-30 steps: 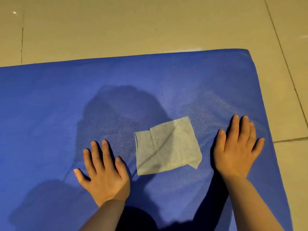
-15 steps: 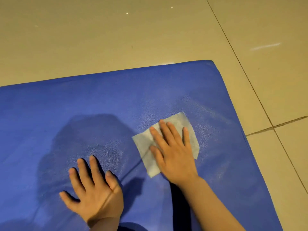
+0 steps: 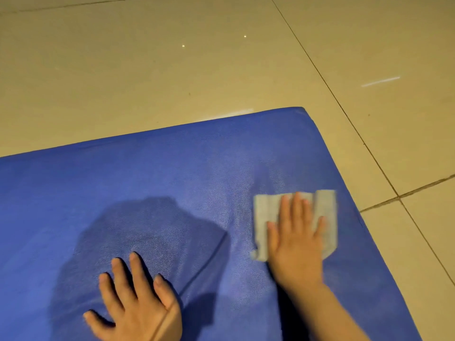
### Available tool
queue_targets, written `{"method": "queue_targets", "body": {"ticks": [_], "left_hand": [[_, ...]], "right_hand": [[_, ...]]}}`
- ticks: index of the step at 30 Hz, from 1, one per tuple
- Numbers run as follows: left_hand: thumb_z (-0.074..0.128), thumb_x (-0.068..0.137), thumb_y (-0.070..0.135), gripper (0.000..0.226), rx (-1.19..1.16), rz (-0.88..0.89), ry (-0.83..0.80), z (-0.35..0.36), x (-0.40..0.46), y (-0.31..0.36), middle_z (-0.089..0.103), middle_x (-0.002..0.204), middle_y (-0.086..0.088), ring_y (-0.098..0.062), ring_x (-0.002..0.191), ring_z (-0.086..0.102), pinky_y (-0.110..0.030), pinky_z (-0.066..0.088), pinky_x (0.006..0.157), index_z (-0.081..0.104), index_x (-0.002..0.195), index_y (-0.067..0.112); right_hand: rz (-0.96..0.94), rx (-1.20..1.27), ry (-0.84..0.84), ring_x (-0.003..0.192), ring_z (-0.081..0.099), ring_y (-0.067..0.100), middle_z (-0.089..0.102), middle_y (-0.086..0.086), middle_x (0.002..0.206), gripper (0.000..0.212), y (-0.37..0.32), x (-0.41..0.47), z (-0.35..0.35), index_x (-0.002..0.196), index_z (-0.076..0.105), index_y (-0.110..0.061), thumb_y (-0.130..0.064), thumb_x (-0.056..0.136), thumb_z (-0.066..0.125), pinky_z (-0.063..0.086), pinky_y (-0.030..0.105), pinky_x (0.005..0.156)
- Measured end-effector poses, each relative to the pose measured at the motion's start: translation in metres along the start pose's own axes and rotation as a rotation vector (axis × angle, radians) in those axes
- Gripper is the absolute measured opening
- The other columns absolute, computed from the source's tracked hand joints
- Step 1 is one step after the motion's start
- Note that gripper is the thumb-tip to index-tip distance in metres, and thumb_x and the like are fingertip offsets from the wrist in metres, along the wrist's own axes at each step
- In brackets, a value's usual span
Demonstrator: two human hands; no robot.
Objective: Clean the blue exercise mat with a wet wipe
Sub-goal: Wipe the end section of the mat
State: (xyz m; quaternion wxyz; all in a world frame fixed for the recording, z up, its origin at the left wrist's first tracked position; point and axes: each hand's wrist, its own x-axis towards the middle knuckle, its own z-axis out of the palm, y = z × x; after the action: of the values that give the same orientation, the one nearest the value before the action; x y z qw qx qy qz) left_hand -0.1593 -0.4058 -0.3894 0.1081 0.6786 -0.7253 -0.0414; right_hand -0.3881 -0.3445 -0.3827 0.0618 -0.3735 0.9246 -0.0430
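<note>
The blue exercise mat [image 3: 172, 183] lies flat on the floor and fills the lower part of the head view; its far right corner shows at upper right. A white wet wipe [image 3: 325, 217] lies spread near the mat's right edge. My right hand [image 3: 295, 237] presses flat on the wipe with straight, spread fingers and covers its middle. My left hand [image 3: 138, 303] rests flat on the bare mat at lower left, fingers straight and spread, apart from the wipe.
Beige floor tiles [image 3: 172, 70] with dark grout lines surround the mat at the back and right. A dark shadow [image 3: 147, 230] falls across the mat between and above my hands.
My right hand came onto the wipe and has slid it to the right, close to the mat's right edge. My left hand has stayed flat on the mat.
</note>
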Motion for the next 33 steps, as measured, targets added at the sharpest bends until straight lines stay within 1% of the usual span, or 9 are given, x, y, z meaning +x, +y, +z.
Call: {"method": "queue_targets", "body": {"ticks": [4, 6, 14, 18, 21, 24, 27, 29, 33], "left_hand": [[0.035, 0.102, 0.029, 0.049, 0.071, 0.004, 0.086, 0.013, 0.003, 0.0, 0.044, 0.152, -0.013, -0.035, 0.138, 0.041, -0.064, 0.021, 0.109, 0.045, 0.147, 0.016], [0.035, 0.102, 0.029, 0.048, 0.143, 0.028, 0.134, 0.016, -0.001, -0.005, 0.044, 0.152, -0.011, -0.033, 0.139, 0.04, -0.063, 0.023, 0.109, 0.044, 0.148, 0.018], [0.023, 0.091, 0.042, 0.066, -0.085, -0.154, -0.104, -0.003, 0.001, 0.012, 0.026, 0.162, -0.007, -0.027, 0.15, 0.016, -0.067, 0.003, 0.113, 0.037, 0.151, 0.021], [0.021, 0.091, 0.042, 0.066, -0.077, -0.149, -0.133, -0.007, -0.001, 0.01, 0.021, 0.164, -0.004, -0.023, 0.151, 0.009, -0.065, 0.001, 0.114, 0.032, 0.153, 0.024], [0.022, 0.092, 0.042, 0.066, -0.065, -0.139, -0.138, -0.007, -0.001, 0.009, 0.019, 0.164, -0.004, -0.022, 0.151, 0.008, -0.065, 0.001, 0.114, 0.03, 0.154, 0.024], [0.021, 0.092, 0.043, 0.065, -0.065, -0.13, -0.125, -0.006, -0.002, 0.008, 0.02, 0.164, -0.005, -0.023, 0.151, 0.008, -0.066, 0.002, 0.114, 0.031, 0.153, 0.023], [0.019, 0.092, 0.044, 0.066, -0.057, -0.133, -0.116, -0.006, -0.003, 0.008, 0.019, 0.163, -0.005, -0.023, 0.151, 0.007, -0.066, 0.002, 0.114, 0.03, 0.153, 0.022], [0.019, 0.092, 0.043, 0.066, -0.054, -0.124, -0.113, -0.005, -0.002, 0.008, 0.019, 0.163, -0.005, -0.023, 0.151, 0.007, -0.066, 0.002, 0.114, 0.029, 0.153, 0.022], [0.019, 0.092, 0.043, 0.067, -0.055, -0.133, -0.119, -0.004, -0.003, 0.008, 0.018, 0.164, -0.005, -0.023, 0.152, 0.007, -0.065, 0.001, 0.115, 0.029, 0.154, 0.022]], "right_hand": [[-0.441, 0.063, -0.026, 0.141, 0.03, 0.027, 0.049, 0.012, 0.146, 0.059, -0.068, -0.049, 0.006, 0.14, 0.052, -0.012, -0.044, 0.093, 0.035, 0.02, 0.048, 0.112], [-0.58, 0.063, -0.064, 0.143, 0.032, 0.023, 0.043, 0.003, 0.152, 0.058, -0.051, -0.035, 0.003, 0.141, 0.053, -0.021, -0.052, 0.094, 0.037, 0.02, 0.045, 0.113], [-0.118, -0.04, -0.083, 0.147, 0.024, 0.031, 0.019, 0.005, 0.161, 0.07, 0.121, 0.015, -0.027, 0.153, 0.014, -0.021, -0.06, 0.095, 0.017, 0.024, 0.055, 0.115], [-0.042, -0.059, -0.08, 0.146, 0.024, 0.038, 0.024, 0.016, 0.159, 0.074, 0.102, -0.025, -0.017, 0.153, 0.026, -0.008, -0.057, 0.101, 0.009, 0.02, 0.056, 0.116], [-0.217, -0.055, -0.06, 0.143, 0.031, 0.04, 0.033, 0.016, 0.155, 0.073, 0.04, -0.069, -0.01, 0.148, 0.04, -0.009, -0.057, 0.101, 0.012, 0.017, 0.058, 0.111], [-0.5, 0.039, -0.084, 0.143, 0.032, 0.036, 0.038, 0.01, 0.155, 0.069, -0.017, -0.117, 0.001, 0.144, 0.048, -0.017, -0.062, 0.094, 0.035, 0.019, 0.058, 0.111], [-0.673, 0.035, -0.135, 0.144, 0.033, 0.027, 0.038, 0.004, 0.155, 0.068, -0.009, -0.104, 0.0, 0.145, 0.047, -0.024, -0.064, 0.09, 0.039, 0.016, 0.053, 0.115], [-0.607, -0.01, -0.11, 0.145, 0.03, 0.024, 0.034, 0.001, 0.157, 0.068, 0.032, -0.073, -0.002, 0.149, 0.04, -0.027, -0.066, 0.093, 0.033, 0.014, 0.051, 0.117], [-0.086, -0.157, -0.151, 0.15, 0.015, 0.024, 0.011, -0.002, 0.164, 0.082, 0.123, -0.012, -0.031, 0.156, 0.012, -0.031, -0.075, 0.087, 0.007, 0.006, 0.054, 0.118]]}}
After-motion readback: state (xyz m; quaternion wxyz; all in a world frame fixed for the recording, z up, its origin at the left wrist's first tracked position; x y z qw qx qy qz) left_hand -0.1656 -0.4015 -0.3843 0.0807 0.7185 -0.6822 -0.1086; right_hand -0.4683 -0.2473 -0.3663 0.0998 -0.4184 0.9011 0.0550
